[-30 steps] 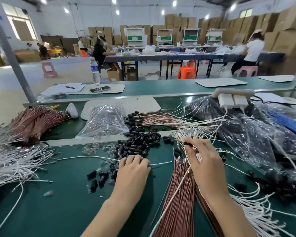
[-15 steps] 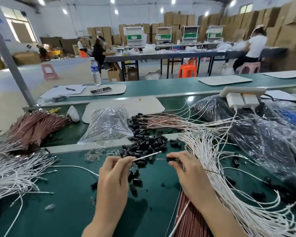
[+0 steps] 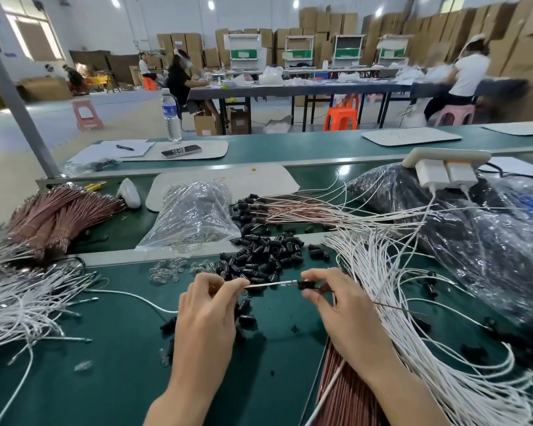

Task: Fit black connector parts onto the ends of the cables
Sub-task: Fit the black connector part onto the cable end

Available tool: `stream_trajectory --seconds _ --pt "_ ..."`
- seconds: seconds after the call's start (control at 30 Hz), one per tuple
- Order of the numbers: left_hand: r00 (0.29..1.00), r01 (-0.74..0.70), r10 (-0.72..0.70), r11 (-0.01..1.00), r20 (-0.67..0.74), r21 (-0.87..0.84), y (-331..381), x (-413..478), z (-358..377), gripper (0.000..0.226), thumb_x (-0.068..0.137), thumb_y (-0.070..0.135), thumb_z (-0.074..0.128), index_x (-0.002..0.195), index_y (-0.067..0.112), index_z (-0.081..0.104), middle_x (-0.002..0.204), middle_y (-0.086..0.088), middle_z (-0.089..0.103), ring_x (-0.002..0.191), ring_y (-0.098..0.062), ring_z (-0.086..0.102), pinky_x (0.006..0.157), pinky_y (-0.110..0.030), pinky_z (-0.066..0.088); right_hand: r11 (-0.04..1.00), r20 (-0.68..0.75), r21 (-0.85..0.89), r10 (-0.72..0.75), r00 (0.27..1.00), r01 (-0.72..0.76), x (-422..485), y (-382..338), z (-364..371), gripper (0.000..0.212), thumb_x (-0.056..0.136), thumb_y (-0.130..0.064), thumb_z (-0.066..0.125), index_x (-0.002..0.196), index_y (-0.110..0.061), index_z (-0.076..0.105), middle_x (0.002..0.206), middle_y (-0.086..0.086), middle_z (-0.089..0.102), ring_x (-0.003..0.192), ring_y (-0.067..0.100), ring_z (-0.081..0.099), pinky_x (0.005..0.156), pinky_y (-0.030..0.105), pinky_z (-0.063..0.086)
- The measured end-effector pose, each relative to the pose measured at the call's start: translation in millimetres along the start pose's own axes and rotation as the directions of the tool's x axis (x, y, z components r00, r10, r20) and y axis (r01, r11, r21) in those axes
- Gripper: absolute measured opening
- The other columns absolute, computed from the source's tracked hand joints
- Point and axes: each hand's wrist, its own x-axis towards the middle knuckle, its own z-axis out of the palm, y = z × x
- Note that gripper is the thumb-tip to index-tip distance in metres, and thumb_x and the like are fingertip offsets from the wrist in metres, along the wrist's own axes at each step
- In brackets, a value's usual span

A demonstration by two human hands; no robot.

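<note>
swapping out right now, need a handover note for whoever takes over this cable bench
Left hand: pinches a white cable near its end.
Right hand: pinches a black connector at the cable's tip; seating cannot be told.
Done: fitted cables lie behind the loose connector pile.
Left: push this one on, then the white bundle.

No text can be read for certain. The blue label on the water bottle (image 3: 171,111), far left on the green bench (image 3: 305,149), is blurred. Faint orange marks on the white mat (image 3: 259,186) behind the clear bag (image 3: 194,213) may be letters but are illegible. Labels on the cardboard boxes (image 3: 317,23) stacked far across the hall are too small.
</note>
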Motion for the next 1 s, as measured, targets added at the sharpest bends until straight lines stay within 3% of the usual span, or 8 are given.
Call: stream_trajectory --seconds 0.13,0.33,0.47,0.7,1.0 --pt "1.000 -0.014 0.014 1.000 0.013 -0.001 -0.1 -0.6 -0.4 0.031 0.097 0.029 0.048 0.114 0.022 0.073 0.095 0.008 0.045 0.082 -0.015 0.040 0.067 -0.036 0.047 1.000 0.000 0.007 0.001 1.000 -0.001 -0.5 0.2 0.3 0.027 0.093 -0.026 0.069 0.117 -0.038 0.062 0.108 -0.029 0.060 0.103 -0.003 0.058 0.093 0.014 0.043" --pt "1.000 -0.024 0.024 1.000 0.006 -0.020 -0.6 -1.7 -0.4 0.027 0.096 0.026 0.052 0.114 0.023 0.073 0.096 0.010 0.044 0.082 -0.010 0.037 0.067 -0.035 0.046 1.000 -0.003 0.005 0.002 1.000 -0.001 -1.2 1.1 -1.5 0.022 0.094 -0.028 0.068 0.114 -0.036 0.066 0.105 -0.029 0.061 0.103 -0.006 0.056 0.089 0.009 0.040" --pt "1.000 -0.013 0.014 1.000 0.024 -0.027 -3.0 -2.6 1.3 0.023 0.095 0.017 0.062 0.113 0.026 0.072 0.096 0.011 0.043 0.082 -0.013 0.040 0.067 -0.033 0.044 1.000 0.014 0.017 -0.013 1.000 0.012 -1.4 0.7 -1.6 0.021 0.094 -0.029 0.068 0.113 -0.036 0.068 0.103 -0.029 0.061 0.102 -0.006 0.056 0.090 0.014 0.042" --pt "1.000 -0.017 0.018 0.999 0.019 -0.046 -2.0 -1.6 0.6 0.025 0.099 0.030 0.053 0.115 0.027 0.071 0.095 0.013 0.042 0.081 -0.016 0.042 0.067 -0.032 0.044 0.999 0.071 0.029 -0.024 0.997 0.022 -1.7 1.0 -1.9 0.021 0.095 -0.034 0.065 0.116 -0.035 0.069 0.105 -0.028 0.062 0.105 -0.003 0.057 0.094 0.021 0.045" --pt "1.000 0.002 -0.003 0.997 -0.009 -0.080 -0.1 -0.9 -1.6 0.030 0.098 0.032 0.049 0.114 0.023 0.073 0.096 0.010 0.045 0.081 -0.020 0.047 0.067 -0.037 0.047 0.999 0.065 0.034 -0.015 0.998 0.013 -1.7 4.1 -2.7 0.022 0.095 -0.039 0.061 0.116 -0.039 0.067 0.106 -0.028 0.062 0.105 -0.004 0.057 0.088 0.014 0.044"
